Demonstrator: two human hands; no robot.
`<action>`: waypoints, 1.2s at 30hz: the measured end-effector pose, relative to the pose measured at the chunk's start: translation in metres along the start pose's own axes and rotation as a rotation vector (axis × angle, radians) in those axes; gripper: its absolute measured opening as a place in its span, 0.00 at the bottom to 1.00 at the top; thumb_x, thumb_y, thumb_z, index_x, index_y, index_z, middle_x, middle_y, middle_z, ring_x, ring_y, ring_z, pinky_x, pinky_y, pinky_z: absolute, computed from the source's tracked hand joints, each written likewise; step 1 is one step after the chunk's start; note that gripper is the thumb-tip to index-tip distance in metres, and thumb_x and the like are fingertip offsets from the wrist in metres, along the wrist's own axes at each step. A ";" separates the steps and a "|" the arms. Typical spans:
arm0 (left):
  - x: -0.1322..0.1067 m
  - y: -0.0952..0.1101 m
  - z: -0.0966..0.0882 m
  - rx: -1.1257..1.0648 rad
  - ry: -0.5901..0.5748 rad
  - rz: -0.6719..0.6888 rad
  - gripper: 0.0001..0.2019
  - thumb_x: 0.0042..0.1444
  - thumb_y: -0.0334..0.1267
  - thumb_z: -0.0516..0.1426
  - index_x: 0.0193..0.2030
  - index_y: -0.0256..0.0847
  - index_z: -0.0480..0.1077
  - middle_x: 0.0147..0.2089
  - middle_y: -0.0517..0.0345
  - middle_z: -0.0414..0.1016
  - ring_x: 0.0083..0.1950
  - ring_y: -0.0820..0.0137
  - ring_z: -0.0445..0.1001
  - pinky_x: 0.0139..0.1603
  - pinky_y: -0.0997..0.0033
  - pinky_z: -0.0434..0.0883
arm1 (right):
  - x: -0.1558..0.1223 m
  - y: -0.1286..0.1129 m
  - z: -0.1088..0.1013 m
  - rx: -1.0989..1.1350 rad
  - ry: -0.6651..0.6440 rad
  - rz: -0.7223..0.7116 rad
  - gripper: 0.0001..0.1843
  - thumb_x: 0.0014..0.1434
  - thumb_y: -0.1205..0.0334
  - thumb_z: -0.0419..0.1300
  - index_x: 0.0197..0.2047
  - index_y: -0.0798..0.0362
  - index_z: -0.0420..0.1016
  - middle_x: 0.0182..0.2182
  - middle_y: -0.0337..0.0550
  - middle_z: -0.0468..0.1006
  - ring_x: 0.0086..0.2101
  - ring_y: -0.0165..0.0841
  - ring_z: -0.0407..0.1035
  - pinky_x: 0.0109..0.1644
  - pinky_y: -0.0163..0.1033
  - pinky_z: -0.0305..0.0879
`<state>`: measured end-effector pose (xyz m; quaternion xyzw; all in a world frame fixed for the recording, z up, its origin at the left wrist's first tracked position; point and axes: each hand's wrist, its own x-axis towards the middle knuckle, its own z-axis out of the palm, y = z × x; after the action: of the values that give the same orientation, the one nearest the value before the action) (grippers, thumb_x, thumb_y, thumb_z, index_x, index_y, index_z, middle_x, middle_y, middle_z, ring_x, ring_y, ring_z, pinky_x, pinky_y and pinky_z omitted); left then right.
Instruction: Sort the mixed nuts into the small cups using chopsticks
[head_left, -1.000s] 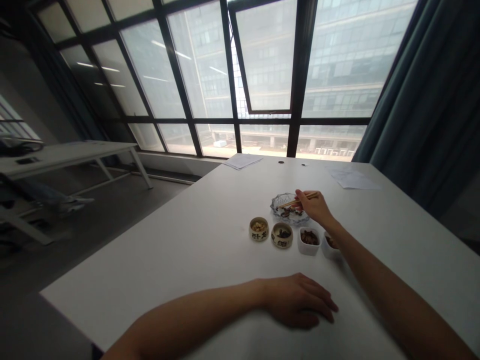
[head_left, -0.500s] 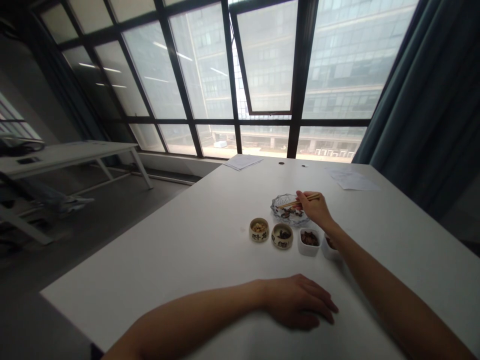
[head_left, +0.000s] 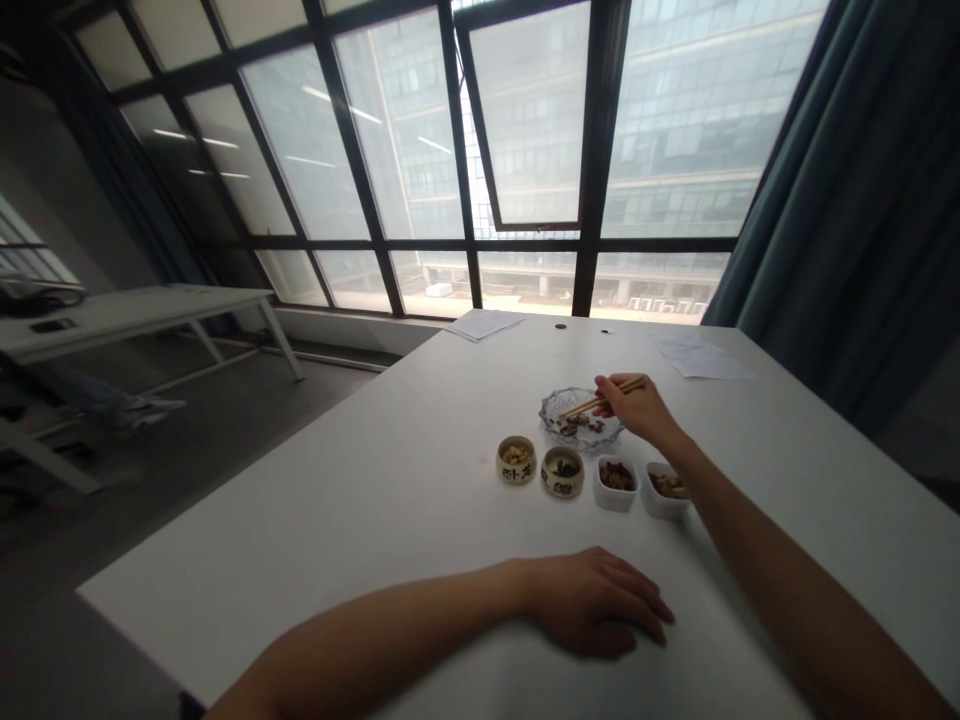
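Note:
My right hand (head_left: 630, 402) grips a pair of wooden chopsticks (head_left: 589, 405), their tips over a clear glass dish (head_left: 549, 428) with scalloped edges. Dark, dried-looking pieces (head_left: 579, 425) lie in that dish. Nearer to me stand a round ceramic bowl (head_left: 516, 475) of pale pieces and a second round bowl (head_left: 562, 488) with dark bits, both with black characters. Beside them, a white square cup (head_left: 615, 496) holds brown strips, and another white cup (head_left: 666, 508) holds brownish pieces, partly behind my right forearm. My left hand (head_left: 600, 605) lies palm down on the table, fingers stretched out, holding nothing.
The white table (head_left: 360, 500) reaches toward the window wall. Papers (head_left: 484, 325) lie at its far left corner, and a further sheet (head_left: 705, 357) lies at the far right. A blue curtain (head_left: 817, 230) hangs on the right. Another white table (head_left: 142, 315) stands at the left.
My right hand and the chopsticks have shifted slightly up and right over the glass dish, uncovering more of the rightmost white cup. My left hand stays in place.

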<state>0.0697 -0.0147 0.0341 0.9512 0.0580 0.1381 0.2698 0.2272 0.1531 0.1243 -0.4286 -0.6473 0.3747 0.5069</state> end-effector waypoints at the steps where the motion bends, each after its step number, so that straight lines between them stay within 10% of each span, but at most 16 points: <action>1: 0.000 0.000 0.000 -0.004 -0.002 -0.006 0.20 0.65 0.41 0.52 0.56 0.34 0.76 0.66 0.45 0.76 0.71 0.60 0.70 0.76 0.66 0.61 | 0.002 0.006 0.001 -0.017 -0.001 -0.002 0.23 0.59 0.43 0.71 0.27 0.56 0.80 0.22 0.48 0.82 0.22 0.40 0.81 0.23 0.34 0.77; 36: 0.003 -0.005 0.003 -0.044 0.014 0.014 0.20 0.63 0.42 0.54 0.57 0.36 0.76 0.66 0.43 0.75 0.71 0.60 0.70 0.75 0.67 0.63 | -0.003 -0.006 -0.002 -0.084 0.151 -0.081 0.31 0.61 0.33 0.63 0.26 0.55 0.78 0.16 0.48 0.78 0.16 0.35 0.74 0.20 0.35 0.69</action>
<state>0.0731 -0.0113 0.0293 0.9443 0.0502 0.1481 0.2895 0.2281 0.1484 0.1293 -0.4499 -0.6391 0.2930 0.5507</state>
